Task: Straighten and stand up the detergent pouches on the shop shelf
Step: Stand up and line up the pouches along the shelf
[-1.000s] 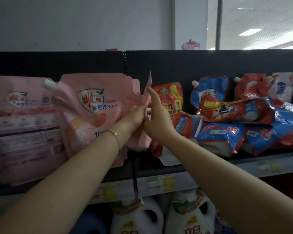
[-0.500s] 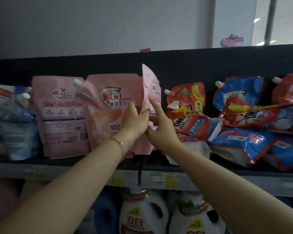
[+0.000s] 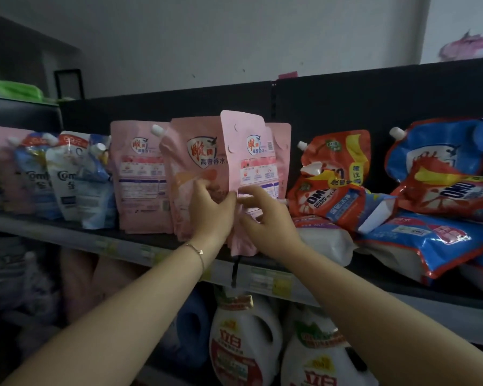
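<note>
Together left hand (image 3: pixel 211 215) and right hand (image 3: pixel 265 218) pinch pink pouch (image 3: pixel 251 151) by its edge.

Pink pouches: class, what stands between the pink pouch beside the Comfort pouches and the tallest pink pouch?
Head view: one front-facing pink pouch with a white spout cap stands there, partly behind the left hand.

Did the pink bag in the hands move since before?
Yes. The pink pouch swung from edge-on to facing out, and its top went from right to left of the back-panel seam.
</note>
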### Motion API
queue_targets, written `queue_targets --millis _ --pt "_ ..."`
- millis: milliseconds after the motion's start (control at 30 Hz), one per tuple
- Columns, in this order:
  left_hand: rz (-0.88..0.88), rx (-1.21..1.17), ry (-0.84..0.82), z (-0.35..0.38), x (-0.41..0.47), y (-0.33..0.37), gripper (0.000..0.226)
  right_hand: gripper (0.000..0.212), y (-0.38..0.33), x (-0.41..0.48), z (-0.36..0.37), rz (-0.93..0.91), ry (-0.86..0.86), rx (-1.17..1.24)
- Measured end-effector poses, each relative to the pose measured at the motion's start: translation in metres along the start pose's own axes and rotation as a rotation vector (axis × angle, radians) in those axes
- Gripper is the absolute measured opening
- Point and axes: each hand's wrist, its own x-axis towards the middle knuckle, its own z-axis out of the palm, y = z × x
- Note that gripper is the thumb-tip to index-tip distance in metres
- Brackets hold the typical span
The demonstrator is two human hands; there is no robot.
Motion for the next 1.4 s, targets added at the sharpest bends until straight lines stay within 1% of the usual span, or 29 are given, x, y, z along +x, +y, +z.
queue_targets --millis 67,167,267,433,533,600,667,733,767,833,933,1000,1067,1133,1233,1300,1333,1400 --pt "0.109 0.076 -0.011 0.000 -0.007 0.002 0.020 0.031 0.000 -0.001 -0.012 0.009 0.008 -0.082" --pt "0.282 0.222 -0.050 0.004 -0.013 0.003 0.018 0.026 0.005 -0.003 -0.031 0.029 0.003 -0.183" --pt "0.389 0.290 -0.005 0.008 -0.014 0.003 0.018 0.022 0.011 -0.001 -0.054 0.048 -0.013 -0.277" --pt "0.675 0.378 0.028 0.019 -0.015 0.006 0.021 0.018 0.020 0.010 -0.095 0.122 -0.002 -0.405" --pt "0.791 0.396 -0.088 0.029 -0.015 0.012 0.020 0.019 0.026 0.019 -0.116 0.186 0.032 -0.482" --pt "0.847 0.440 -0.232 0.038 -0.016 0.014 0.016 0.018 0.032 0.026 -0.129 0.242 0.035 -0.493" --pt "0.769 0.443 -0.448 0.047 -0.017 0.015 0.008 0.018 0.037 0.030 -0.138 0.305 0.028 -0.494" --pt "0.600 0.428 -0.684 0.057 -0.016 0.016 0.010 0.017 0.042 0.033 -0.143 0.349 0.014 -0.497" --pt "0.512 0.429 -0.766 0.062 -0.016 0.017 0.011 0.017 0.044 0.034 -0.145 0.358 0.010 -0.503" --pt "0.354 0.445 -0.849 0.074 -0.012 0.011 0.013 0.018 0.049 0.035 -0.148 0.367 0.022 -0.522" --pt "0.134 0.471 -0.961 0.089 -0.007 0.003 0.032 0.028 0.057 0.038 -0.151 0.395 0.035 -0.603" --pt "0.067 0.469 -0.999 0.097 -0.004 0.004 0.038 0.038 0.064 0.041 -0.152 0.431 0.003 -0.716" --pt "-0.005 0.461 -0.996 0.105 0.001 0.007 0.038 0.047 0.068 0.045 -0.153 0.463 -0.059 -0.822" --pt "-0.055 0.448 -1.030 0.110 0.002 0.016 0.036 0.055 0.071 0.050 -0.152 0.465 -0.136 -0.915" --pt "-0.057 0.503 -1.032 0.118 -0.001 0.028 0.020 0.063 0.074 0.059 -0.148 0.459 -0.199 -1.021" --pt "-0.002 0.587 -1.003 0.130 -0.006 0.035 0.023 0.065 0.077 0.068 -0.144 0.486 -0.211 -1.061" --pt "-0.007 0.620 -0.986 0.134 -0.009 0.040 0.026 0.067 0.080 0.072 -0.141 0.507 -0.215 -1.069" --pt "-0.045 0.578 -0.981 0.152 -0.013 0.037 0.032 0.071 0.084 0.081 -0.137 0.561 -0.207 -1.050"
